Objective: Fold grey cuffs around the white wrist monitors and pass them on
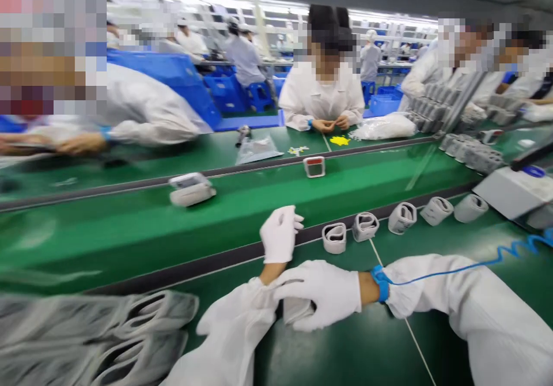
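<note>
My left hand (280, 235), in a white glove, reaches over the dark near edge of the green conveyor. Its fingers are partly bent and somewhat apart, with nothing visible in them. Closer to me, my right hand (322, 295), also gloved, curls around a rolled grey cuff (298, 310) just above the bench. The glove covers much of that cuff. A blue wrist strap (381, 283) with a coiled cord circles my right wrist. Just right of my hands, several rolled cuffs (334, 238) stand in a row along the conveyor's edge.
Stacked grey cuffs (147, 317) lie at the lower left. The green conveyor (242, 190) carries a white device with a cuff (191, 189) and a small device with a dark screen (314, 167). A white box-shaped machine (514, 193) stands right. Co-workers sit across the belt.
</note>
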{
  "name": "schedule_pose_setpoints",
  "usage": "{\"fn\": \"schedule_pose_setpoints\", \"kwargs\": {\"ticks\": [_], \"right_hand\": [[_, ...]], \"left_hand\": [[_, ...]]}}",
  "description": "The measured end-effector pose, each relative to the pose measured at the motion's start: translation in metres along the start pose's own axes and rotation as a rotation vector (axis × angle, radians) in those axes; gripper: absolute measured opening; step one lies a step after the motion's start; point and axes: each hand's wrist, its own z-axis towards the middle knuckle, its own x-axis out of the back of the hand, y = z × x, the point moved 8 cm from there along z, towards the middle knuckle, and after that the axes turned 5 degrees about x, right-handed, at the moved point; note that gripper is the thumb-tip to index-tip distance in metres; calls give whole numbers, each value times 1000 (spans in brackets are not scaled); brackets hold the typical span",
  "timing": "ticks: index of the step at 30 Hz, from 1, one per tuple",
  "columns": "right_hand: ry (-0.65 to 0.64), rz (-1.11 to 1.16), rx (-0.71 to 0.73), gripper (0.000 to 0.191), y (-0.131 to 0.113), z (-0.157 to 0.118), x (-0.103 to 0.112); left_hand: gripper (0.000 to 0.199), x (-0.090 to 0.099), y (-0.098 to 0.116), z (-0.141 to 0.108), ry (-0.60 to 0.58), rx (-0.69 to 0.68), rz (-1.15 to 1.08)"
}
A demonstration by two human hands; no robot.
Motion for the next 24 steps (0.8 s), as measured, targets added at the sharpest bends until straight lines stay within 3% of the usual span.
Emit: {"fn": "schedule_pose_setpoints", "kwargs": {"ticks": [9,16,24], "right_hand": [[-79,-104,-44,49,9,1,-9],[46,-49,15,42,3,-1,1],[-99,-69,-50,48,10,1,-7]], "left_hand": [[27,1,3,5,-3,-16,59],[24,1,3,5,4,-21,85],[26,1,4,5,-4,-25,83]]}}
